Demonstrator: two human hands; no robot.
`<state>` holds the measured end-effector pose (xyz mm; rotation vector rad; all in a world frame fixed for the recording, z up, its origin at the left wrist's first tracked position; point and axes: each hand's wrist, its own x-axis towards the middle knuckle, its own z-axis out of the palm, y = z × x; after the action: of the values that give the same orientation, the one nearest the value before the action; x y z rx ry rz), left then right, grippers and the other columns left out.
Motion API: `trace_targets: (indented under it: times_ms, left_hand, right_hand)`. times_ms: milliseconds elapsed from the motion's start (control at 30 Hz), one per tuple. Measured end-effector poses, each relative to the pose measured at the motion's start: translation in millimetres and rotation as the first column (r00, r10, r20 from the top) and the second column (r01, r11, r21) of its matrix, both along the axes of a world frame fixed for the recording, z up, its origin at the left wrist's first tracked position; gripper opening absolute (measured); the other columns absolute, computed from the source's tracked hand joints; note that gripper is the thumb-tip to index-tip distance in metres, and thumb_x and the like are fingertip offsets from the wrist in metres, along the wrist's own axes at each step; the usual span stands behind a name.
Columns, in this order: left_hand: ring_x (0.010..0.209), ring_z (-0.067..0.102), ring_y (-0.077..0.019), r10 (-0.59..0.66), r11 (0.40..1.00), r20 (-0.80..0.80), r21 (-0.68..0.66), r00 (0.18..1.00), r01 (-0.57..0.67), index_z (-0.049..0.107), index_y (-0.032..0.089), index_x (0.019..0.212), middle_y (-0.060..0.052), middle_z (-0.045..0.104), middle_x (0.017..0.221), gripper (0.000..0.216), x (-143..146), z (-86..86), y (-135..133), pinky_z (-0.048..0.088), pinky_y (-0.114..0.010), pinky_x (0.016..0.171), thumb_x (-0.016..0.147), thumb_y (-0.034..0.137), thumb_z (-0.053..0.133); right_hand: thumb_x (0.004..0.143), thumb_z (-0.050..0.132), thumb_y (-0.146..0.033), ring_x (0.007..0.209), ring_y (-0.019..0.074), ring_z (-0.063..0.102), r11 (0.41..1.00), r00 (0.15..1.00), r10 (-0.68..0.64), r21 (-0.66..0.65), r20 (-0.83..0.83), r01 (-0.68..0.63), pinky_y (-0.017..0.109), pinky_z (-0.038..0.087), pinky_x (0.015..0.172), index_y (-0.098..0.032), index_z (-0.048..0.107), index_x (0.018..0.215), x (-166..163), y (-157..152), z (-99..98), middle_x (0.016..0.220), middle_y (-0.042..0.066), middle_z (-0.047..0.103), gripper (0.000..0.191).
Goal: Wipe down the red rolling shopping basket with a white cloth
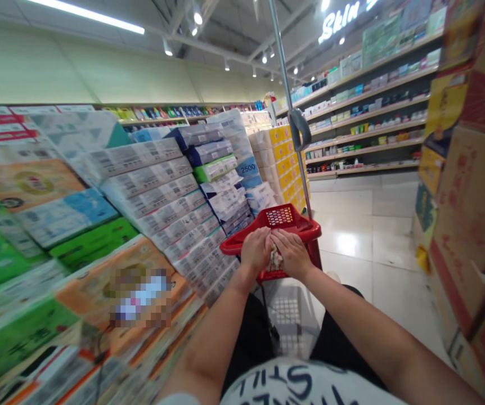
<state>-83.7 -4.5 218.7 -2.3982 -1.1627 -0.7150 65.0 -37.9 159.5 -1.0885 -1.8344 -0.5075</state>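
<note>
In front of me stands a small red plastic shopping cart (313,229) with a latticed far wall. My left hand (256,247) lies over its near side, closed on the edge or handle there. Beside it my right hand (290,253) is closed on the same near side, its fingertips close to the left ones. The hands cover the part of the cart beneath them. Between the wrists shows something with a mottled light pattern (275,260), too small to name. A tall metal pole (282,53) with a grey plastic piece on it rises at the cart's far right corner.
Stacked tissue packs (153,185) line the left side, close to the cart. Cardboard cartons (462,208) are piled on the right. Tiled floor (347,208) runs between them toward shelves of small bottles and boxes (364,121) under a lit sign. Yellow packs (282,146) stand ahead.
</note>
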Motion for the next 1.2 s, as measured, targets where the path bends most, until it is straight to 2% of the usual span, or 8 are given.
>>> trace_targets:
  times_ms: [133, 300, 433, 600, 767, 933, 1100, 1200]
  left_hand:
    - [0.119, 0.055, -0.0220, 0.113, 0.993, -0.010, -0.032, 0.994, -0.113, 0.056, 0.014, 0.123, -0.011, 0.061, 0.127, 0.036, -2.9, 2.9, 0.7, 0.041, -0.041, 0.104, 0.096, 0.021, 0.034]
    - [0.124, 0.051, -0.0197, -0.014, 1.000, 0.005, -0.013, 1.000, 0.014, 0.054, 0.017, 0.127, -0.008, 0.059, 0.131, 0.036, -2.1, 2.9, 0.1, 0.037, -0.038, 0.108, 0.097, 0.026, 0.035]
    - [0.117, 0.056, -0.0223, 0.131, 0.991, 0.016, -0.043, 0.991, -0.130, 0.057, 0.016, 0.122, -0.010, 0.063, 0.125, 0.034, -3.8, 4.3, 0.7, 0.041, -0.042, 0.103, 0.096, 0.023, 0.035]
    - [0.122, 0.052, -0.0205, -0.009, 1.000, 0.000, -0.003, 1.000, 0.009, 0.055, 0.018, 0.126, -0.008, 0.060, 0.130, 0.035, -1.7, 4.3, -1.0, 0.037, -0.039, 0.108, 0.096, 0.026, 0.037]
    - [0.113, 0.059, -0.0222, 0.150, 0.987, 0.016, -0.064, 0.989, -0.149, 0.057, 0.015, 0.122, -0.010, 0.064, 0.123, 0.036, 0.2, 7.5, -0.8, 0.043, -0.040, 0.100, 0.097, 0.024, 0.032]
    - [0.122, 0.052, -0.0199, 0.042, 0.998, 0.018, -0.042, 0.999, -0.041, 0.056, 0.019, 0.126, -0.006, 0.060, 0.130, 0.036, 3.1, 5.3, -0.8, 0.035, -0.037, 0.108, 0.098, 0.030, 0.035]
    - [0.114, 0.058, -0.0204, 0.217, 0.968, 0.052, -0.140, 0.975, -0.208, 0.058, 0.018, 0.122, -0.007, 0.063, 0.125, 0.038, -4.7, 9.0, 0.2, 0.041, -0.037, 0.102, 0.099, 0.028, 0.030]
    - [0.121, 0.054, -0.0200, 0.102, 0.990, 0.051, -0.102, 0.994, -0.096, 0.057, 0.019, 0.125, -0.006, 0.060, 0.130, 0.037, -3.4, 7.1, -1.7, 0.037, -0.036, 0.107, 0.098, 0.029, 0.033]
  right_hand:
    - [0.088, 0.049, -0.024, 0.131, 0.0247, 0.041, 1.000, 1.000, -0.019, -0.016, -0.010, 0.019, 0.041, 0.029, 0.107, -0.016, 0.048, 0.136, 0.0, -1.5, 1.3, 0.136, 0.012, 0.054, 0.049]
    - [0.087, 0.049, -0.022, 0.132, 0.0250, 0.040, 1.000, 1.000, -0.001, -0.009, -0.013, 0.000, 0.041, 0.028, 0.107, -0.015, 0.050, 0.134, -0.3, -1.2, 1.3, 0.137, 0.011, 0.053, 0.048]
    - [0.088, 0.047, -0.021, 0.130, 0.0236, 0.042, 1.000, 1.000, -0.015, 0.003, -0.026, 0.015, 0.040, 0.029, 0.107, -0.016, 0.051, 0.133, -0.4, -0.8, 1.1, 0.135, 0.010, 0.055, 0.045]
    - [0.086, 0.049, -0.021, 0.131, 0.0243, 0.041, 1.000, 1.000, -0.009, 0.007, -0.011, 0.009, 0.040, 0.028, 0.107, -0.014, 0.051, 0.133, -0.2, -1.4, 1.0, 0.137, 0.011, 0.053, 0.047]
    - [0.090, 0.045, -0.021, 0.130, 0.0227, 0.042, 0.999, 0.999, -0.034, 0.019, -0.018, 0.035, 0.039, 0.027, 0.107, -0.015, 0.052, 0.133, 0.0, -1.6, 0.7, 0.135, 0.010, 0.055, 0.044]
    - [0.088, 0.047, -0.022, 0.132, 0.0238, 0.040, 1.000, 1.000, -0.023, 0.013, 0.006, 0.023, 0.040, 0.026, 0.108, -0.014, 0.049, 0.135, 1.7, -1.8, -0.4, 0.137, 0.011, 0.053, 0.048]
    - [0.092, 0.044, -0.022, 0.130, 0.0227, 0.042, 0.998, 0.999, -0.053, 0.030, -0.002, 0.053, 0.038, 0.028, 0.106, -0.015, 0.052, 0.133, 1.3, -3.3, 1.7, 0.134, 0.010, 0.056, 0.042]
    - [0.091, 0.044, -0.022, 0.130, 0.0233, 0.042, 0.998, 0.999, -0.049, 0.025, 0.001, 0.049, 0.039, 0.027, 0.106, -0.015, 0.051, 0.133, 1.5, -3.7, 1.9, 0.135, 0.011, 0.055, 0.043]
